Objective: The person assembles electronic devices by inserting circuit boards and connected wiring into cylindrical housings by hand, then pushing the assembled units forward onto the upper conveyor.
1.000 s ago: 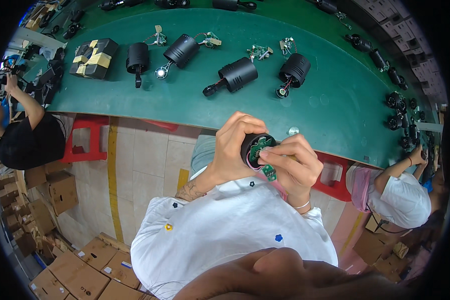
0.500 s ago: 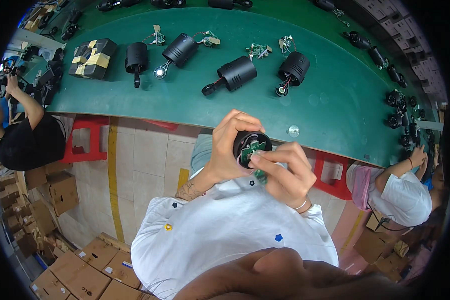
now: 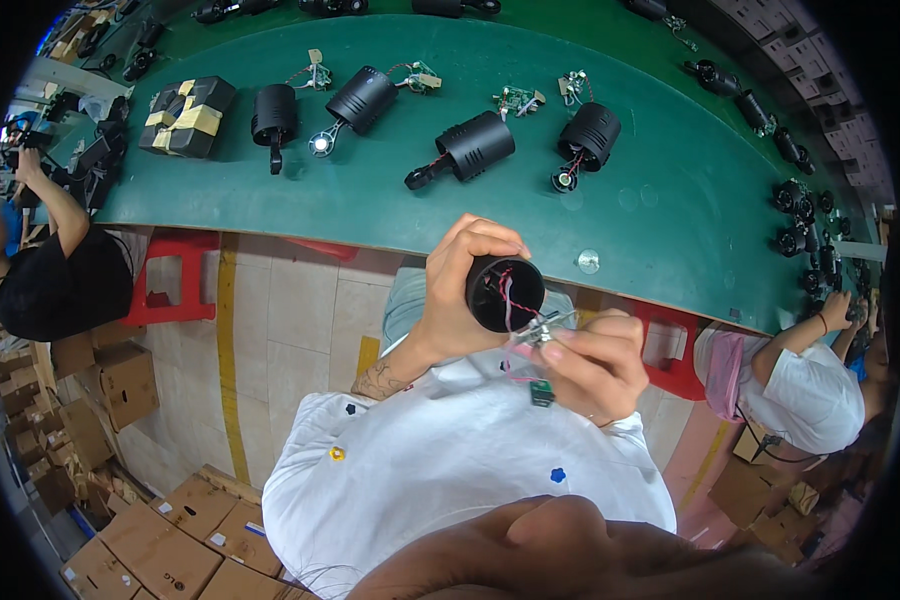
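Note:
My left hand (image 3: 458, 285) is wrapped round a black cylindrical housing (image 3: 483, 313), its open end turned up toward me. Red and white wires (image 3: 510, 290) run out of that opening to a small circuit board (image 3: 540, 331). The board is pinched between the thumb and fingers of my right hand (image 3: 595, 362), just outside the rim on the lower right. A small dark green part (image 3: 541, 393) dangles below it on a pink wire, in front of my shirt.
On the green table (image 3: 370, 190) lie several black housings (image 3: 475, 146) with wired boards (image 3: 518, 100) and a taped black bundle (image 3: 188, 117). A clear disc (image 3: 588, 261) lies near the edge. Red stools (image 3: 175, 280) and cardboard boxes (image 3: 160, 545) stand around. Other people work at left and right.
My right hand has drawn the circuit board out of the housing's opening toward the lower right. The wires inside now show, and the small green part hangs free. My left hand stays nearly still.

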### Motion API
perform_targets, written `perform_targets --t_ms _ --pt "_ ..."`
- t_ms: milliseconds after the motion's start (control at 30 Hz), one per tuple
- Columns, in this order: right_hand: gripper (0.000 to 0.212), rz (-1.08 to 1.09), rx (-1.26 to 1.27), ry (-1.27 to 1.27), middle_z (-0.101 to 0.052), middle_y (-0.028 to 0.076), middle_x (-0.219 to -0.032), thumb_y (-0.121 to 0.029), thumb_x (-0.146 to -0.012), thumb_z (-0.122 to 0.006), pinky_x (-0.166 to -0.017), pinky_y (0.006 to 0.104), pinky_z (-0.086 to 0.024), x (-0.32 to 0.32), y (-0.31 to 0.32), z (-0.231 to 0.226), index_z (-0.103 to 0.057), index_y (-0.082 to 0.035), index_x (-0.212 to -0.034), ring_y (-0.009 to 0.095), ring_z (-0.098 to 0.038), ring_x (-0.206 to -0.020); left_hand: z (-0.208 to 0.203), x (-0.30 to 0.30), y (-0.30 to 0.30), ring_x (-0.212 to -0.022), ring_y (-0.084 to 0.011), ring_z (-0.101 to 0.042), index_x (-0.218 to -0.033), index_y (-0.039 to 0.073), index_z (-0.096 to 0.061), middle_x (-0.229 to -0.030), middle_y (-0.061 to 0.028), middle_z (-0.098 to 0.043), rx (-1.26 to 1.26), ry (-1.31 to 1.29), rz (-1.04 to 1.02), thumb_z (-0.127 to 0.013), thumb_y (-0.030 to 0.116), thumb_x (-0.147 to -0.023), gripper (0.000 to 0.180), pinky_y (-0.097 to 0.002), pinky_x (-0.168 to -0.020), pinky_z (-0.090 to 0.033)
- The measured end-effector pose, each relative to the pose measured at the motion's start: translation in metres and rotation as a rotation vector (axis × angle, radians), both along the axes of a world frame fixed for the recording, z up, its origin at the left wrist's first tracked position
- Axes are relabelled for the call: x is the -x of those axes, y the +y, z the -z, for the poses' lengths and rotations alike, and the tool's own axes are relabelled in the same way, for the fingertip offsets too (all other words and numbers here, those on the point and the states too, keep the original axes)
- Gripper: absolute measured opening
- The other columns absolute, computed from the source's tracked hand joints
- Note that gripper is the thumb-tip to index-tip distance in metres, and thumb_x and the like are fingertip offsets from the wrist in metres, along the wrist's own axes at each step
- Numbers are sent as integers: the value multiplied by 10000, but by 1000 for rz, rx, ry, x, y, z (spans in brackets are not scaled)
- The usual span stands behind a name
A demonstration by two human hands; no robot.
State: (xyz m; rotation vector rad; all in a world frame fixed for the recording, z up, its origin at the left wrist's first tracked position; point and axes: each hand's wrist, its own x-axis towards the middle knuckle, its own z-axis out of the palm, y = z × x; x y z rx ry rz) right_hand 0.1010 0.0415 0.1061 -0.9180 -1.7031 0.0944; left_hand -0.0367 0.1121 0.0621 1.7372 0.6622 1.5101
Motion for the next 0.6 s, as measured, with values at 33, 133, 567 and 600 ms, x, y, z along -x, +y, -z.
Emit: perform_targets --t_ms 33,133,567,600 --pt "234 -9 -9 66 -686 57 -943 21 -653 -760 -661 249 -469 -2 1 1 -763 -57 -874 148 -520 -737 0 1 0 -816 -183 -557 -1006 94 -525 -930 -68 -643 0 21 -3 -853 104 -616 509 -316 -736 -473" --pt "224 -35 33 150 -687 51 -937 14 -659 -765 -664 248 -468 -4 3 0 -765 -67 -868 148 -522 -740 -3 1 0 -828 -182 -556 -1010 95 -520 -936 -74 -641 -1 35 8 -860 101 -639 503 -316 -738 -475" --pt "256 -65 243 139 -686 63 -889 62 -630 -735 -667 273 -489 4 12 -3 -768 -50 -859 174 -546 -750 -4 1 -2 -834 -202 -569 -1021 88 -544 -944 -87 -649 -75 44 2 -803 151 -682 432 -330 -733 -481" --pt "256 -66 243 139 -686 63 -889 62 -630 -735 -667 273 -489 6 13 -3 -768 -50 -859 174 -546 -750 -3 1 -2 -834 -202 -569 -1021 88 -544 -944 -87 -649 -75 43 1 -803 151 -682 432 -330 -733 -481"
